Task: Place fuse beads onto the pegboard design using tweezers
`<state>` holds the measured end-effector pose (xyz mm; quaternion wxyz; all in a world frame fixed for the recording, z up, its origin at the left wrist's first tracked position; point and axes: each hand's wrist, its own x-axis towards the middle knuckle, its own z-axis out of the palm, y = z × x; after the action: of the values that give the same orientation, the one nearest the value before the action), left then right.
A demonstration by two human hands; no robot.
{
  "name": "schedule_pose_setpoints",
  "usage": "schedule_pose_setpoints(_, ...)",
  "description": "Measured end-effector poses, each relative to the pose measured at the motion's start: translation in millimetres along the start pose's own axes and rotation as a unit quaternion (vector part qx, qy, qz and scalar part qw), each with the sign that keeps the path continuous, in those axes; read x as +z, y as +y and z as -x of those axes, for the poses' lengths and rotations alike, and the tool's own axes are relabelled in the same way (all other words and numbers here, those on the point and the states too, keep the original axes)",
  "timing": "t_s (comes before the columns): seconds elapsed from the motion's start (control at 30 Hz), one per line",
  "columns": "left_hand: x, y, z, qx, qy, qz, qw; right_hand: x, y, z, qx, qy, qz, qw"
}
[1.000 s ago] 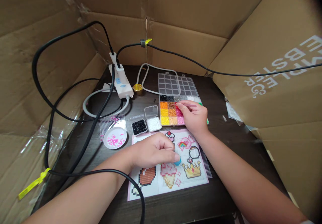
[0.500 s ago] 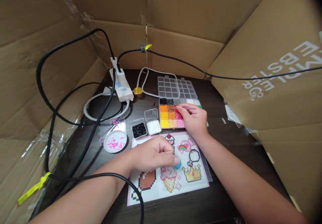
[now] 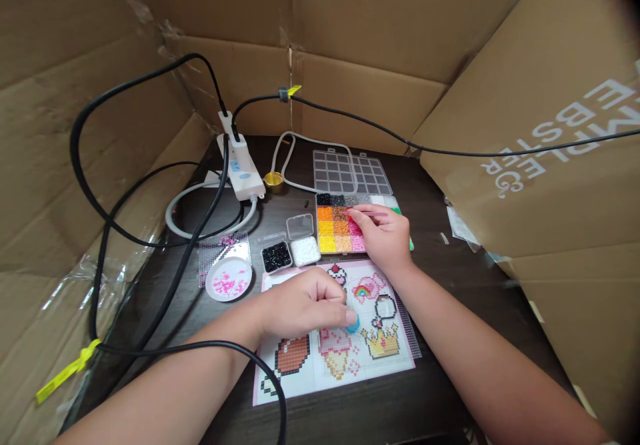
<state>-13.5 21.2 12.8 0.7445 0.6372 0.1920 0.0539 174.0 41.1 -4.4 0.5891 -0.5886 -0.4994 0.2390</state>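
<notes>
My left hand (image 3: 305, 301) lies curled on a pattern sheet (image 3: 335, 358) of pixel pictures, its fingers pinched on a small blue object (image 3: 353, 326). My right hand (image 3: 385, 235) rests over a compartment box of coloured beads (image 3: 340, 228), pinching a thin red tool whose tip points at the orange and pink cells. A clear pegboard lies over the sheet's right part.
Two small boxes, black beads (image 3: 277, 256) and white beads (image 3: 305, 250), sit left of the bead box. A white dish with pink beads (image 3: 229, 278), a power strip (image 3: 243, 165), black cables (image 3: 150, 231), a clear lid (image 3: 350, 171) and cardboard walls (image 3: 525, 131) surround the dark table.
Both hands stay almost where they were; only the camera view has shifted slightly.
</notes>
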Motion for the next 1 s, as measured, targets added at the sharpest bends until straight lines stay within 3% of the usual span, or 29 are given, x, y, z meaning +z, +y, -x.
schedule_pose_setpoints(0.27,0.0,-0.2,-0.2,0.007,0.001,-0.001,1.0,-0.7,-2.6,-0.2,-0.001,0.009,0.018,1.0)
schedule_pose_setpoints(0.53,-0.8,-0.6,-0.5,0.005,0.003,0.001,1.0,-9.9,-11.2,3.0,-0.021,0.059,0.011,0.998)
schedule_pose_setpoints(0.8,-4.1,-4.7,0.5,-0.001,0.011,0.019,1.0,-62.6,-34.4,34.8,-0.016,0.083,0.012,0.996)
schedule_pose_setpoints(1.0,-2.2,-5.8,-0.5,-0.005,0.038,0.096,0.995,-110.6,-12.2,62.0,0.064,-0.03,-0.012,0.997)
